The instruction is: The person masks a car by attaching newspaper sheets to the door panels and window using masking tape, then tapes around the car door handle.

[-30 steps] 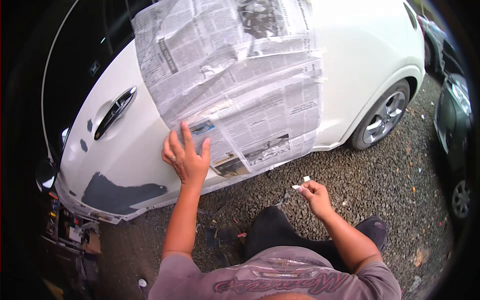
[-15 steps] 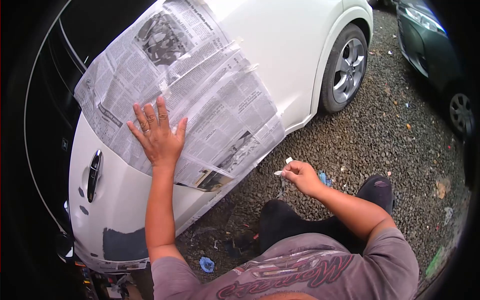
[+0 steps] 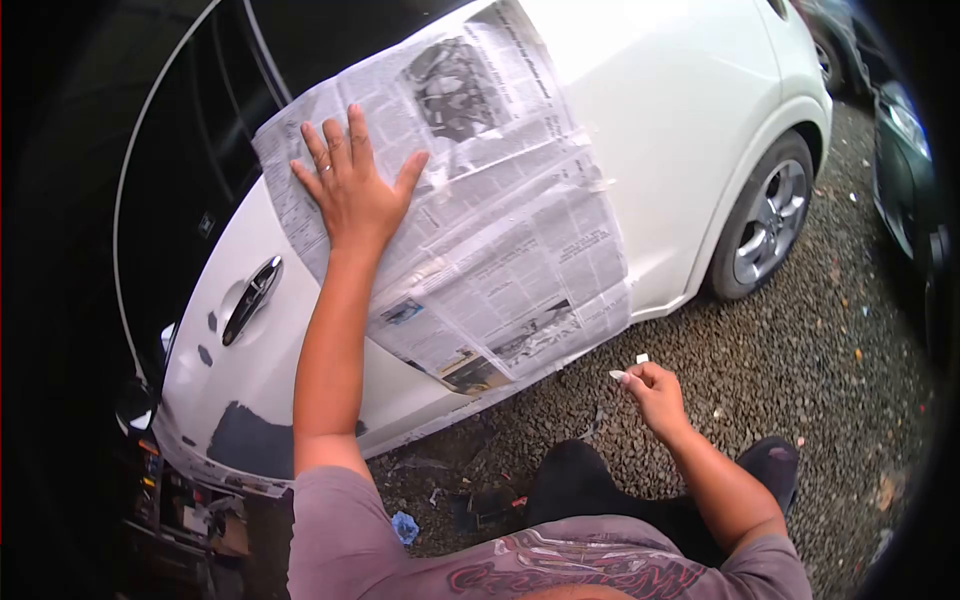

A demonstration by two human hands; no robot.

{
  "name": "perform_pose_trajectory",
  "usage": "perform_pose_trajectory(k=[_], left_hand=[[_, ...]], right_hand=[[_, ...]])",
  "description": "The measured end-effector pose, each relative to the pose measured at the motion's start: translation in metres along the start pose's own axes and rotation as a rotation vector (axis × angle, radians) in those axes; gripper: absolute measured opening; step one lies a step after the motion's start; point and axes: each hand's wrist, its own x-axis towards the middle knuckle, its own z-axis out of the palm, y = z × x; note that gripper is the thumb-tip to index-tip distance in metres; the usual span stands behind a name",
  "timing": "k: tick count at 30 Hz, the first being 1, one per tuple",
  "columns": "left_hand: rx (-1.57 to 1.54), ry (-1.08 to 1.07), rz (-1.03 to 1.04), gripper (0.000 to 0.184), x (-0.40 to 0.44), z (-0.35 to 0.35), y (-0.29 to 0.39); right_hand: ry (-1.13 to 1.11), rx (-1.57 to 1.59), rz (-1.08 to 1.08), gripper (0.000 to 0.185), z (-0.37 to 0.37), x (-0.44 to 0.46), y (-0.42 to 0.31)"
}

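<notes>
My left hand [image 3: 362,200] lies flat on sheets of newspaper [image 3: 530,240], fingers spread, near the paper's upper left part below the car window. The newspaper covers part of a white car's side panel [image 3: 390,395], and pale tape-like strips show along its edges and seams. Held low over the gravel, away from the car, my right hand [image 3: 657,400] is closed in a pinch. A small whitish piece [image 3: 617,375] sticks out from its fingertips; its material is unclear. Another white bit [image 3: 642,358] shows just above the same hand.
Left of the paper is a chrome-and-black door handle [image 3: 252,302], with grey patches [image 3: 255,440] lower on the door. The rear wheel [image 3: 775,215] stands on gravel [image 3: 790,350]. A dark green car [image 3: 900,170] is at the right. Crumpled blue plastic [image 3: 404,528] lies near my feet.
My left hand has slid up across the newspaper toward the window edge. The view has shifted, so the car appears farther right. My right hand keeps its pinch on the whitish piece.
</notes>
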Motion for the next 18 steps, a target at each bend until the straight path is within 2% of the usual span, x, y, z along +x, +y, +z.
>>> perform_pose_trajectory(k=[3,5,10,12,15,17,18], left_hand=[[0.093,-0.007,-0.162,0.106,0.022,0.007,-0.020],[0.031,-0.099,-0.169,0.109,0.029,0.005,-0.021],[-0.026,-0.102,-0.150,0.106,0.033,0.000,-0.031],[0.031,0.013,-0.193,0.106,0.036,0.003,-0.040],[0.130,0.021,-0.340,0.104,0.034,0.006,-0.048],[0.117,0.085,-0.356,0.101,0.030,0.010,-0.048],[0.056,0.077,-0.321,0.100,0.031,0.009,-0.049]], right_hand=[[-0.028,0.045,0.005,0.015,0.000,0.002,0.004],[-0.044,0.037,-0.010,0.015,-0.002,0.005,0.009],[-0.061,0.066,0.077,0.014,-0.011,0.013,0.006],[-0.072,0.051,0.103,0.013,-0.015,0.017,0.005],[-0.083,-0.005,0.013,0.012,-0.023,0.033,0.015],[-0.050,0.153,0.002,0.012,-0.029,0.046,0.028],[0.000,0.049,-0.020,0.012,-0.027,0.040,0.006]])
